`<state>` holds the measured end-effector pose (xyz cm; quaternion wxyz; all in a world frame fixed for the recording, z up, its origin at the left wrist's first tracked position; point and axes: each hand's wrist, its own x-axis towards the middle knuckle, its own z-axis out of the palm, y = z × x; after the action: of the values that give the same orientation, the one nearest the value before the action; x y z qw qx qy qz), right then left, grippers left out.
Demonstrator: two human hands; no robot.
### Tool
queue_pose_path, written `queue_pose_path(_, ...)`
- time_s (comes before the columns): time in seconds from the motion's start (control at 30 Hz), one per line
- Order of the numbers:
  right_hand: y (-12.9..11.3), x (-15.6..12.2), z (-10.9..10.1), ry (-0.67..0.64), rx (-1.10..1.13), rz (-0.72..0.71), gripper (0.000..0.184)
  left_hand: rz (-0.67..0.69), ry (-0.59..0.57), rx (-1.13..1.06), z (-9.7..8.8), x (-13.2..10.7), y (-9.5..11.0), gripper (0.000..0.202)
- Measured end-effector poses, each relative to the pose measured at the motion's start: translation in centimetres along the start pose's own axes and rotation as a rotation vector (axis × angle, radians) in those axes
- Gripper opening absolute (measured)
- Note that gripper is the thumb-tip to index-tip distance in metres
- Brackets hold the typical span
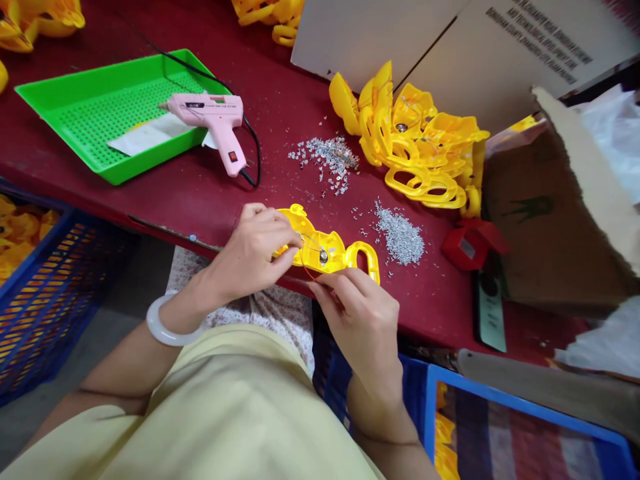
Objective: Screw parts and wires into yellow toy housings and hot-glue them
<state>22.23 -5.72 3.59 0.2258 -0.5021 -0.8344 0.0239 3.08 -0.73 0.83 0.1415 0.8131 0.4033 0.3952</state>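
Observation:
A yellow plastic shell half (pixel 330 250) with a ring-shaped handle lies at the table's front edge, its hollow side up. Inside it are thin wires and a small round metal part (pixel 323 256). My left hand (pixel 263 250) is closed over the shell's left end, thumb and fingertips together near the wires. Below the shell's right part, my right hand (pixel 361 310) pinches a thin red wire (pixel 307 265) that runs up into the shell. Its curled fingers hide the wire's end.
Piles of small silver screws (pixel 400 233) lie beyond the shell. A pink glue gun (pixel 220 120) rests on a green tray (pixel 120 170). Stacked yellow shells (pixel 415 140), a red box (pixel 467 245) and a cardboard box (pixel 560 220) stand at right. Blue crates (pixel 55 313) flank me.

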Motion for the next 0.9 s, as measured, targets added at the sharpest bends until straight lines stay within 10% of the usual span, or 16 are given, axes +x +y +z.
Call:
queue_pose_path(0.33,1.2,-1.6,0.8,-0.048,0.005,0.052,0.011,0.076,-0.125,0.161,1.7,2.4,0.6,0.011)
queue_pose_path(0.63,3.7,0.2,2.4,0.254,0.547,0.652,0.026,-0.035,0.019,-0.084,1.2,0.8,-0.2,0.011)
queue_pose_path(0.9,1.9,2.3,3.2,0.250,0.801,0.701,0.027,-0.028,0.010,0.008,2.5,0.1,1.0,0.011)
